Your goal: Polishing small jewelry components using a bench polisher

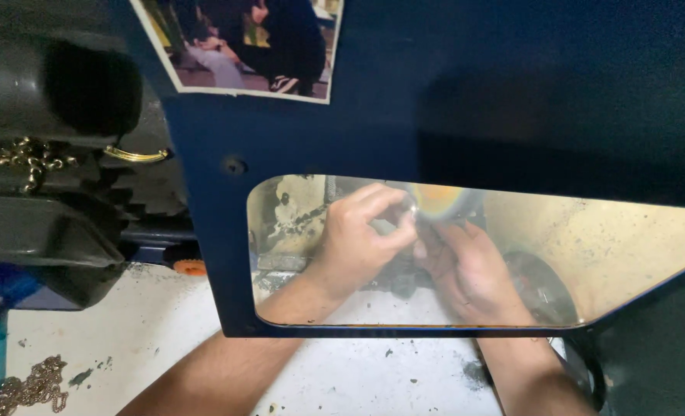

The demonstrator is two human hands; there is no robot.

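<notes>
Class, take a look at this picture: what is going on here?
A person works behind a dark blue guard with a clear window. Seen through it, the left hand pinches a small shiny piece by a blurred yellowish wheel, with the right hand close beside it. Gold chain lies on the white bench.

A dark blue guard (435, 100) hung across the bench (165, 331), and its clear window (627, 246) stood in front of both hands. The forearms passed beneath its lower edge, where room lay open. Black machine housing (42, 154) blocked the bench's left edge, and a chain (23, 389) lay at its near left corner.
</notes>
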